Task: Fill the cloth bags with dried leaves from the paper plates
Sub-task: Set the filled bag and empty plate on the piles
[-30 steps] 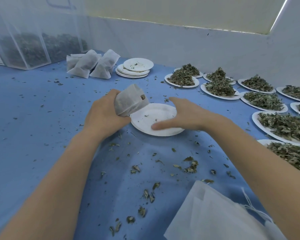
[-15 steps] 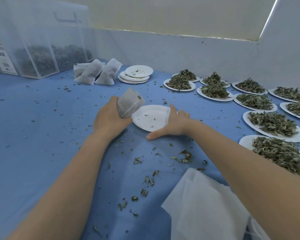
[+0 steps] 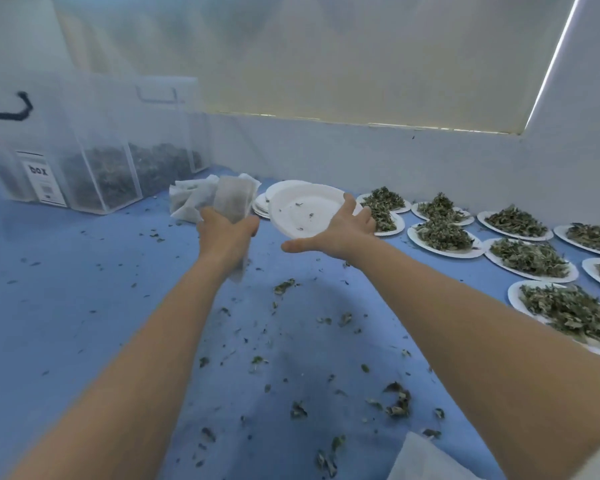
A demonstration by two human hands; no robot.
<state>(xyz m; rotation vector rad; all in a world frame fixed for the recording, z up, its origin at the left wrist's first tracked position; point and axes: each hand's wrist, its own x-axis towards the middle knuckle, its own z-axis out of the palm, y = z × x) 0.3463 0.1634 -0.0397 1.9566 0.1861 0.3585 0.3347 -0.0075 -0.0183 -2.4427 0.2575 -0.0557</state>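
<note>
My left hand [image 3: 226,233] grips a filled white cloth bag [image 3: 232,199], held above the blue table near the pile of filled bags [image 3: 187,199]. My right hand [image 3: 340,230] holds an emptied white paper plate [image 3: 305,209] by its right rim, lifted and tilted, just in front of the stack of empty plates [image 3: 261,206]. A few leaf scraps cling to the held plate. Several paper plates heaped with dried leaves [image 3: 444,233] line the right side of the table.
Clear plastic boxes of dried leaves [image 3: 108,174] stand at the back left against the wall. Loose leaf bits [image 3: 397,400] lie scattered over the blue table cover [image 3: 84,306]. A stack of empty white cloth bags [image 3: 420,459] lies at the near right edge.
Both hands have lifted off the table and moved away from me: the left carries the filled bag toward the bag pile, the right carries the emptied plate toward the plate stack.
</note>
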